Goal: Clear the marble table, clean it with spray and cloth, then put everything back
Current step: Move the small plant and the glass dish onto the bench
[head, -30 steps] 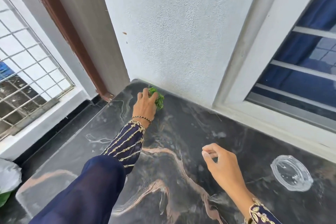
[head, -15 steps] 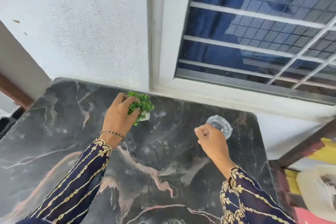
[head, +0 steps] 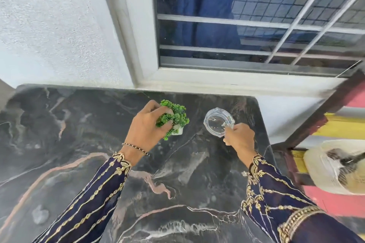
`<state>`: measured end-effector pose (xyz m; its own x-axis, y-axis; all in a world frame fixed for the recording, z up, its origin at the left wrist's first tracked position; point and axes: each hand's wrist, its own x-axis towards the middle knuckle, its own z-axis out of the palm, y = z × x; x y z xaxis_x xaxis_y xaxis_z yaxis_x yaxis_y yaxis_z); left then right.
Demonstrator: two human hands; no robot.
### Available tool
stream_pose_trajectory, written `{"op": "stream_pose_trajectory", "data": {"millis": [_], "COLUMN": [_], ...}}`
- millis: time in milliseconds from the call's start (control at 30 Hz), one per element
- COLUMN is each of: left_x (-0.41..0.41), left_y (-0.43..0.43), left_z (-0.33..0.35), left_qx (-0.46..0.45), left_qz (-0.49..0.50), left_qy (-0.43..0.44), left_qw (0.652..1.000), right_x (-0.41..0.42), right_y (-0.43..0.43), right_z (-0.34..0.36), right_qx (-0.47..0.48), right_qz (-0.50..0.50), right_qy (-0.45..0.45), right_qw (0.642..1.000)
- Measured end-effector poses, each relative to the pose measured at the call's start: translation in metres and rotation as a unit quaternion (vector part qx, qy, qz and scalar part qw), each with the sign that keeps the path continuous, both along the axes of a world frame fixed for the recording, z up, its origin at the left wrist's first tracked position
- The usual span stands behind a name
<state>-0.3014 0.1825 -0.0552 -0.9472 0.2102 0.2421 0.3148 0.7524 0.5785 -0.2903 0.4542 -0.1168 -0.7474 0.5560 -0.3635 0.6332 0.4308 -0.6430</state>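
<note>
Dark veined marble surface (head: 177,193): stands against the wall below the window. White tub (head: 325,165): off the surface's right edge, contents blurred. Left hand (head: 145,128): fingers curled around the green plant (head: 175,117) in its small white pot (head: 178,130), near the rear edge. Right hand (head: 240,138): fingers pinch the near rim of the clear glass dish (head: 217,122), just beside the plant. Dish contents: a few pale specks.

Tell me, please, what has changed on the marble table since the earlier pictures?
The left hand has carried the green plant from the far left corner of the marble table rightwards, towards the glass dish. The right hand, empty a second ago, has taken hold of the dish by its rim. Unchanged: the left hand's grip on the plant.
</note>
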Motion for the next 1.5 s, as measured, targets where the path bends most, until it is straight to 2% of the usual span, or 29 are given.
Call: {"op": "stream_pose_trajectory", "data": {"millis": [200,333,667,833,1000,1100,1300,1500], "left_x": [0.019,0.041,0.098,0.125,0.166,0.189,0.218,0.214], "left_y": [0.055,0.106,0.316,0.441,0.563,0.629,0.731,0.816], "left_z": [0.000,0.003,0.006,-0.019,-0.067,-0.102,-0.154,-0.201], "left_qx": [-0.045,-0.006,-0.022,-0.031,-0.027,-0.051,-0.106,-0.121], "left_qz": [-0.076,-0.092,-0.131,-0.219,-0.316,-0.370,-0.440,-0.467], "left_qy": [0.005,-0.010,-0.035,-0.058,-0.096,-0.133,-0.155,-0.126], "left_qw": [0.996,0.996,0.991,0.974,0.944,0.918,0.878,0.867], "right_x": [0.037,0.078,0.195,0.268,0.332,0.365,0.402,0.413], "right_y": [0.035,0.082,0.294,0.400,0.471,0.504,0.558,0.610], "right_z": [0.014,0.017,-0.006,-0.035,-0.081,-0.108,-0.149,-0.184], "right_qx": [-0.015,-0.028,-0.022,-0.003,0.009,-0.019,-0.030,-0.031], "right_qz": [0.029,0.038,0.034,-0.012,-0.105,-0.182,-0.280,-0.340], "right_qy": [0.019,0.039,0.053,0.031,-0.016,-0.039,-0.089,-0.134], "right_qw": [0.999,0.998,0.998,0.999,0.994,0.982,0.955,0.930]}}
